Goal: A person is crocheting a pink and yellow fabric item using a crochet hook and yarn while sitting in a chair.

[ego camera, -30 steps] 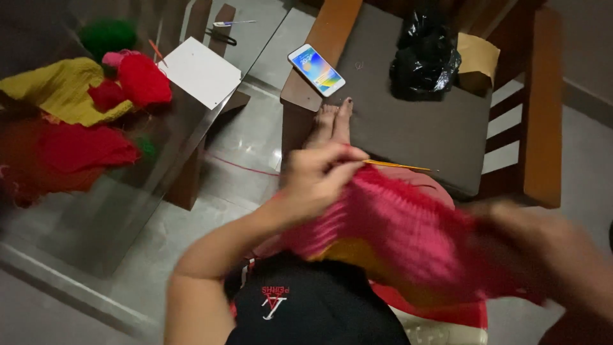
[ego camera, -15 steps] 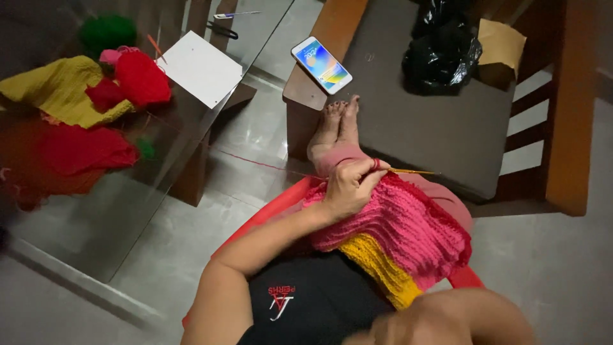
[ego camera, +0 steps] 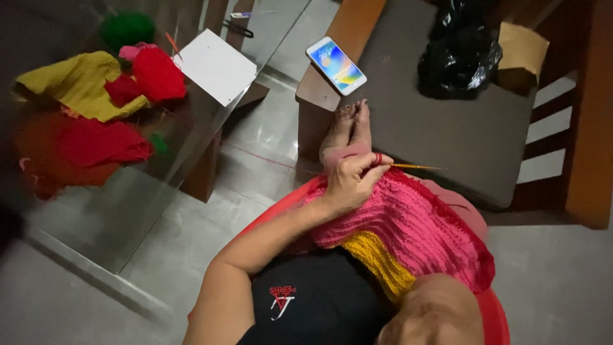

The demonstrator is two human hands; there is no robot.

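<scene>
My left hand (ego camera: 350,182) pinches a thin yellow crochet hook (ego camera: 415,167) at the top edge of the pink-and-yellow crocheted piece (ego camera: 408,236) on my lap. My right hand is hidden, its grip perhaps closed. Bare floor (ego camera: 255,137) separates the glass table (ego camera: 128,211) from the padded bench (ego camera: 447,128).

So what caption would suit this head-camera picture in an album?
Left hand grips a crochet hook over pink and yellow crochet work on the lap, feet against a wooden seat.
</scene>
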